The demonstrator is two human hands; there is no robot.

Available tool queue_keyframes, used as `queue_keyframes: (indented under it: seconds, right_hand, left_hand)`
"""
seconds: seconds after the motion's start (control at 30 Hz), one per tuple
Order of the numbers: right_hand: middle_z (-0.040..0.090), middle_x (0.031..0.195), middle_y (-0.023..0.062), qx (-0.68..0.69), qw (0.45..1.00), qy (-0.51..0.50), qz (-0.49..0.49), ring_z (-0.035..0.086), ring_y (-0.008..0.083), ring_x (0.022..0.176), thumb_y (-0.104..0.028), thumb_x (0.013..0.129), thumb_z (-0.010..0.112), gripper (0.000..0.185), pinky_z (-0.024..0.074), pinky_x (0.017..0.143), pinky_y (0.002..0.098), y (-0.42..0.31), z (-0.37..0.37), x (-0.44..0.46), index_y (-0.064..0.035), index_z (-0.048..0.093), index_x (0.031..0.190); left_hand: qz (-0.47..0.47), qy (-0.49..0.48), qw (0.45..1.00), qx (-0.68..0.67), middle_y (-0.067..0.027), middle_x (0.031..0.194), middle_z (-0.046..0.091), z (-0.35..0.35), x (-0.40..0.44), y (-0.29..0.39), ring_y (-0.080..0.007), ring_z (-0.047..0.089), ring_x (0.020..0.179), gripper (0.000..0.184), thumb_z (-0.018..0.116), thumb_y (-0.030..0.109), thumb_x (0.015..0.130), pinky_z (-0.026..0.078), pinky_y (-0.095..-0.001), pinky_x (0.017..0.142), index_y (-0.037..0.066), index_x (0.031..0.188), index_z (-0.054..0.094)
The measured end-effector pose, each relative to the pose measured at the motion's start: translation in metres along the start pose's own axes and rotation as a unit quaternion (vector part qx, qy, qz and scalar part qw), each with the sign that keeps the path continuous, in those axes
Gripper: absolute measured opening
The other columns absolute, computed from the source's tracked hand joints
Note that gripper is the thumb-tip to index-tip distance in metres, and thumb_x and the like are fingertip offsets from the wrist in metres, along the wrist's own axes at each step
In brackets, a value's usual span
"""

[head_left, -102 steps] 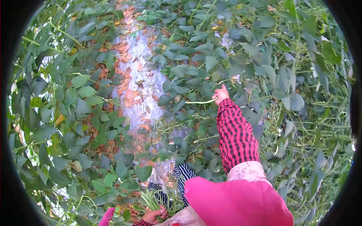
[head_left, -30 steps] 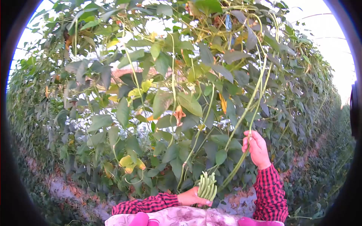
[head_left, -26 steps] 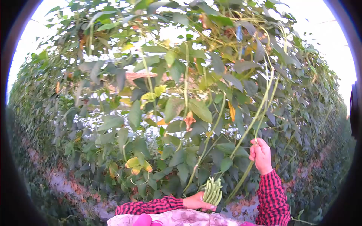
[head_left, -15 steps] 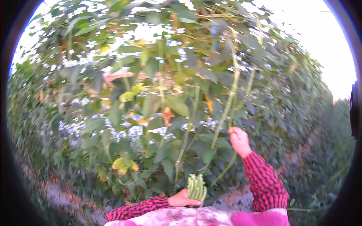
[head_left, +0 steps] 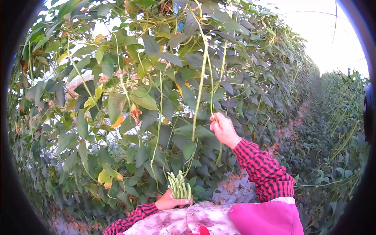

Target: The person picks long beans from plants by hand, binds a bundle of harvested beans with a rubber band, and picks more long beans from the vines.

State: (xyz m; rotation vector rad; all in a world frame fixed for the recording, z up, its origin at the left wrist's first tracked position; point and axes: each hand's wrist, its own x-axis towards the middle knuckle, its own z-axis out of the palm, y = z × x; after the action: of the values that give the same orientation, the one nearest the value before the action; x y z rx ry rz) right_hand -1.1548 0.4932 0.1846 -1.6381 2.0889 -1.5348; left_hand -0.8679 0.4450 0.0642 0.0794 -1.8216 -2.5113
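Note:
My left hand (head_left: 169,202), low in front of my body, is wrapped round a bunch of cut green long beans (head_left: 179,188), their ends pointing up. Out to the right, my right hand (head_left: 224,129) is closed, its fingertips pinching a thin hanging long bean (head_left: 212,94). Just left of that one hangs a thicker, paler long bean (head_left: 201,78), apart from my fingers. Another slender bean (head_left: 159,117) dangles above the bunch. Whether the pinched bean runs on below my fingers is hard to see.
A tall wall of leafy vines (head_left: 149,94) fills the view ahead, with several more beans hanging in it. On the right a path (head_left: 295,121) runs back beside another green row (head_left: 333,129). Pale ground sheeting (head_left: 235,190) lies at the vines' foot.
My view has turned to the right, so the vines and both hands sit further left. The right hand stays pinched at the hanging bean, and the left still holds the bunch.

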Motion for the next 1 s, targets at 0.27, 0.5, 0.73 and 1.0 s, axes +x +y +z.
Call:
queue_keyframes:
  seconds: [0.27,0.5,0.73,1.0]
  right_hand:
    - [0.05,0.068,0.0027,0.016,0.998,-0.058,-0.019,0.045,0.0094,0.056,-0.003,0.084,0.039,0.023,0.0401,0.053,0.0239,0.005,-0.004,0.013,-0.0021,0.046,0.106]
    - [0.048,0.077,-0.0007,0.122,0.982,-0.127,-0.074,0.041,0.0071,0.059,-0.013,0.092,0.038,0.027,0.0393,0.056,0.021,-0.011,-0.02,-0.009,-0.002,0.044,0.116]
    - [0.05,0.061,0.0013,0.068,0.994,-0.082,0.036,0.047,0.0078,0.052,-0.003,0.083,0.036,0.019,0.0405,0.051,0.0229,-0.01,-0.028,0.002,-0.0013,0.052,0.095]
    - [0.05,0.059,0.0011,0.002,0.992,-0.122,-0.007,0.047,0.0063,0.054,-0.001,0.077,0.036,0.02,0.0395,0.051,0.0222,0.016,-0.046,0.023,-0.0035,0.054,0.083]
  left_hand:
    - [0.017,-0.011,1.0,0.009,-0.0044,0.078,0.059,-0.008,0.01,-0.006,-0.0067,0.045,0.054,0.012,0.06,0.008,0.079,0.038,-0.02,0.048,0.003,0.087,0.053]
    - [0.008,-0.001,1.0,-0.029,-0.005,0.079,0.06,-0.017,0.009,-0.009,-0.0071,0.046,0.054,0.012,0.06,0.008,0.079,0.038,-0.0202,0.048,0.003,0.087,0.053]
    - [-0.009,-0.016,1.0,-0.015,-0.0082,0.08,0.06,-0.015,0.016,-0.001,-0.0096,0.048,0.058,0.011,0.062,0.007,0.078,0.04,-0.0226,0.055,0.0,0.083,0.055]
    - [0.003,-0.014,1.0,-0.016,-0.0087,0.08,0.061,-0.022,0.014,-0.003,-0.0097,0.051,0.06,0.015,0.062,0.007,0.078,0.041,-0.0223,0.053,0.0,0.088,0.053]
